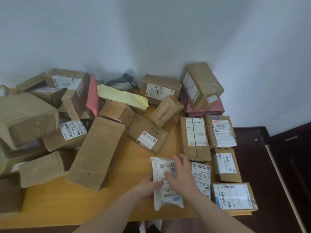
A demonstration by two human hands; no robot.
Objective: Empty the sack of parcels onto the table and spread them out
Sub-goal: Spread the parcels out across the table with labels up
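A white plastic mailer [165,194] marked 2013 lies near the front of the wooden table [67,207]. My left hand [148,187] grips its left edge, thumb on top. My right hand [180,172] rests flat on its upper right part with fingers spread. Several brown cardboard parcels are laid side by side on the right, among them a long labelled box [194,138] and a flat one [233,196] at the front right corner. A jumbled heap of brown boxes [42,118] covers the left half. No sack is in sight.
A tall brown box [99,152] lies slanted in the middle. A yellow soft parcel [122,97], pink mailers [92,96] and a grey bag [121,82] sit near the back wall. The table's right edge drops to a dark floor [269,165].
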